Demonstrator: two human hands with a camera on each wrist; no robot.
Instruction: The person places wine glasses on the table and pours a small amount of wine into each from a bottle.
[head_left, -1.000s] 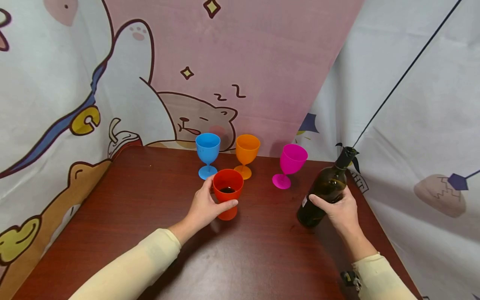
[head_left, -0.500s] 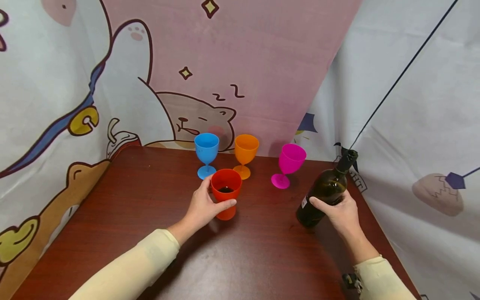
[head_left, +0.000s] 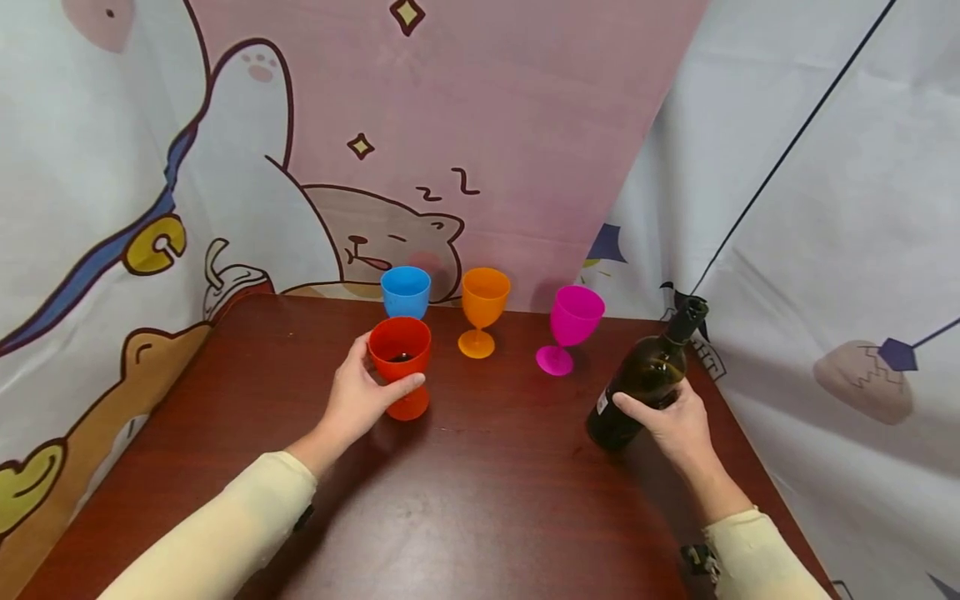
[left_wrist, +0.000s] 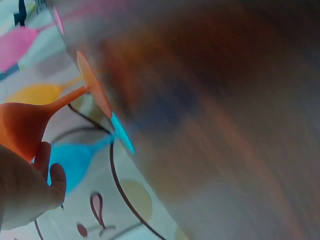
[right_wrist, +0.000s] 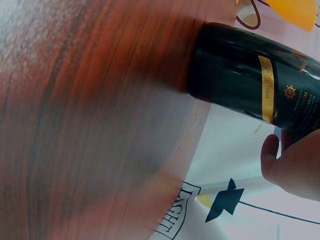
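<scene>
My left hand (head_left: 362, 393) grips the bowl of a red goblet (head_left: 401, 343) that has dark liquid inside. In the left wrist view the red goblet (left_wrist: 25, 122) shows its stem and round foot, with my left hand (left_wrist: 32, 182) curled at the bowl. On the right, my right hand (head_left: 677, 423) holds a dark green wine bottle (head_left: 637, 383) by its body, its neck leaning right and its mouth uncapped. A gold band and printed label show on the bottle (right_wrist: 235, 75) in the right wrist view, beside my right hand (right_wrist: 295, 162).
Behind the red goblet stands a blue goblet (head_left: 406, 292), its lower part hidden. An orange goblet (head_left: 485, 298) and a magenta goblet (head_left: 577, 317) stand along the back of the dark wooden table (head_left: 480, 517). A printed cloth (head_left: 525, 125) hangs behind and beside the table.
My left hand has carried the red goblet leftward and slightly back, so it now covers the blue goblet's base. My right hand and the bottle have hardly moved; the head view has shifted slightly.
</scene>
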